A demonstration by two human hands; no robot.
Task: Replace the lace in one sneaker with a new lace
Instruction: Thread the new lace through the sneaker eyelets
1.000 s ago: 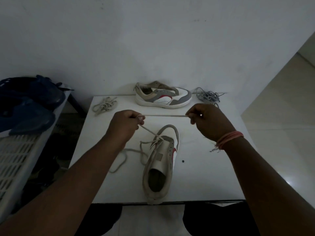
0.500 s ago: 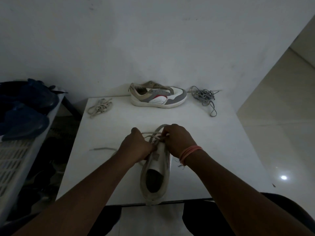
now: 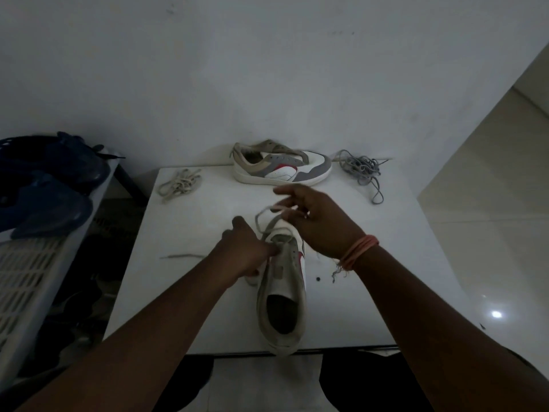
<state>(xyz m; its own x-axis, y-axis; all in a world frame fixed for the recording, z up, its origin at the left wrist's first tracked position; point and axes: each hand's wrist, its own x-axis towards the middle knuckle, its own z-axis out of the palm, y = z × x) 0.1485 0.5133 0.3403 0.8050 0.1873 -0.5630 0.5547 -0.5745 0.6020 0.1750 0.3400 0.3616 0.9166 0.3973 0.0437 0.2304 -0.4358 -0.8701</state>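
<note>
A white sneaker [image 3: 285, 295] with a red side mark lies on the white table [image 3: 371, 292], heel toward me. A beige lace [image 3: 261, 217] runs through its front eyelets and loops up past the toe. My left hand [image 3: 243, 251] pinches the lace at the eyelets on the shoe's left side. My right hand [image 3: 320, 221] is raised over the toe, fingers partly spread, with the lace loop caught in its fingertips. One lace end [image 3: 181, 256] trails on the table to the left.
A second sneaker [image 3: 282, 169] without a lace lies on its side at the table's far edge. A bundled beige lace [image 3: 179, 185] lies far left, a grey lace [image 3: 361, 171] far right. A white slatted rack [image 3: 35, 275] with blue shoes [image 3: 44, 185] stands left.
One second ago both hands stretched the lace taut above the shoe. They then came together at the eyelets. Now my right hand has lifted toward the toe, drawing a loop of lace.
</note>
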